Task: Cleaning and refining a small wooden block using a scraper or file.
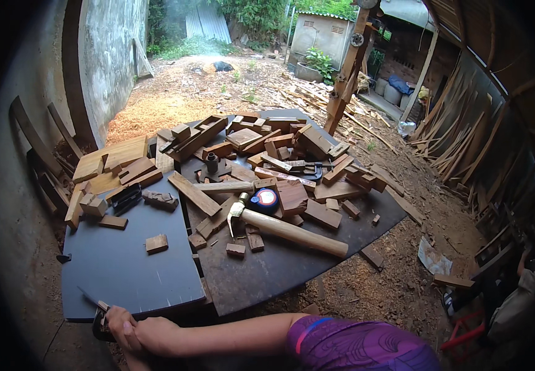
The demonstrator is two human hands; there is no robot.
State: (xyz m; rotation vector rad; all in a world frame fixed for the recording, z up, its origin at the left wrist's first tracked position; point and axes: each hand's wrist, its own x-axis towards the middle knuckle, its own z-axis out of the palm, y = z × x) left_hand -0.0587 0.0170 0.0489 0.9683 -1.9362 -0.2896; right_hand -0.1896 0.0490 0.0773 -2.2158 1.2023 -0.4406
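Observation:
Both of my hands are together at the lower left, by the front edge of the grey board. My left hand [120, 324] is closed around a dark tool [101, 326] with a wooden part and a thin, blade-like piece pointing up and left. Much of that tool is hidden, so its kind is unclear. My right hand [158, 334] reaches across from the right, closed and pressed against the left; what its fingers hold, if anything, is hidden. A small wood block [157, 243] lies on the grey board [125, 272] beyond them.
A claw hammer [292, 232] and a round tape measure [263, 200] lie among many wood offcuts [292, 196] on the dark tabletop [242, 290]. A clamp [314, 171] sits farther back. A wooden post [346, 74] stands behind. Another person [521, 297] is at the right edge.

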